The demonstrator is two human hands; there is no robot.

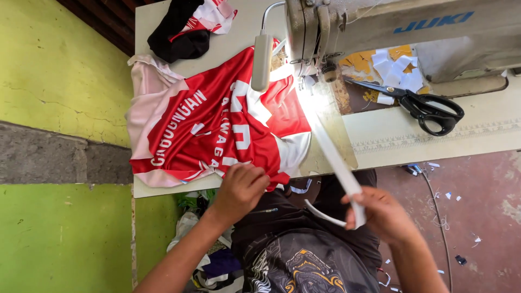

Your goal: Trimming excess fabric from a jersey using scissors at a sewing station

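White fabric strip (335, 157), likely light and limp, is pinched at its end by right hand (380, 214); red printed jersey (217, 125), soft, is gripped at hem by left hand (241, 187).

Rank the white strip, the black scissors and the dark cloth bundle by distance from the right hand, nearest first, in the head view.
1. White strip: held in the right hand.
2. Black scissors: on the table above the hand.
3. Dark cloth bundle: far top-left table corner.

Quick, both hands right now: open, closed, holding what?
Left hand: closed, gripping the red jersey edge.
Right hand: closed on the white fabric strip.
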